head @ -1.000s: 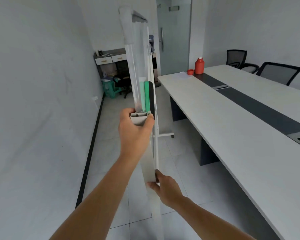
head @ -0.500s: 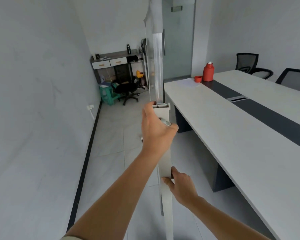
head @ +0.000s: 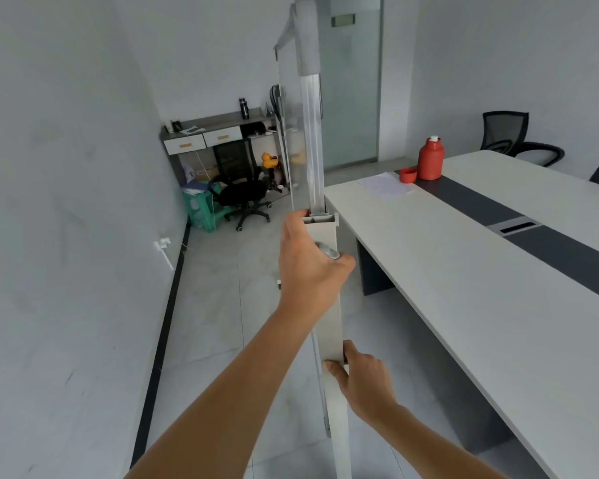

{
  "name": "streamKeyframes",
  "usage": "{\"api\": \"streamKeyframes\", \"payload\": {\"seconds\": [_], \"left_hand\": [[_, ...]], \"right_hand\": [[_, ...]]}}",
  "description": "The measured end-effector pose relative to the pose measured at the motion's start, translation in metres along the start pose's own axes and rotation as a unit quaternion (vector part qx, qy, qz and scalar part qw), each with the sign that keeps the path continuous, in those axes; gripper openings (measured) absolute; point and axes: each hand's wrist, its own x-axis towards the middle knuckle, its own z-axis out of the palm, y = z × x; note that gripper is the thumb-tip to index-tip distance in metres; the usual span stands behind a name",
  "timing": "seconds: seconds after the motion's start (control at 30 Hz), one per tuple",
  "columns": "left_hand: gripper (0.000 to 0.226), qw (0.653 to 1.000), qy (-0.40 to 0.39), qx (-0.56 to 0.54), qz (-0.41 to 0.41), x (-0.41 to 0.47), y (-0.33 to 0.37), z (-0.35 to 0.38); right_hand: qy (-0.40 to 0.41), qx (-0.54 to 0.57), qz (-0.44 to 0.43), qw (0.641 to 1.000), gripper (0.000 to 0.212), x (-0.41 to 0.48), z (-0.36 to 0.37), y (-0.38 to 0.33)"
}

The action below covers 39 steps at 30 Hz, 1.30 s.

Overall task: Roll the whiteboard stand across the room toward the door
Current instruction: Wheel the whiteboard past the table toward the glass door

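One whiteboard stand (head: 312, 140), two hands, one long table (head: 464, 271), one red flask (head: 430, 159), three black chairs, one glass door (head: 351, 81)

Left hand (head: 310, 271) clenched high, arm outstretched; right hand (head: 363, 382) gripping lower.

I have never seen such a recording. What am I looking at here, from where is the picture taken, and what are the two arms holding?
There is no machine: a person wears a camera on the head, looking forward and down. The left hand grips the top of the grey post of the tall whiteboard stand; the right hand grips the same post lower down. To the right stands a long white meeting table with a red flask, a small red cup and a paper sheet. Ahead is a frosted glass door.
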Motion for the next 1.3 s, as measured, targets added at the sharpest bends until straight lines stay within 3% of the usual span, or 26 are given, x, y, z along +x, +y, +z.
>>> {"api": "streamKeyframes", "payload": {"seconds": [0.3, 0.93, 1.3], "left_hand": [[0.074, 0.999, -0.025, -0.005, -0.035, 0.168, -0.085, -0.032], [0.074, 0.992, -0.118, -0.039, 0.014, 0.519, -0.283, -0.137], [0.071, 0.984, -0.166, -0.044, 0.039, 0.731, -0.383, -0.156]], "right_hand": [[-0.006, -0.009, -0.028, 1.0, 0.037, 0.181, 0.049, -0.054], [0.077, -0.023, 0.036, 0.996, 0.036, 0.521, 0.189, -0.217], [0.121, -0.019, 0.048, 0.991, 0.044, 0.746, 0.256, -0.255]]}}
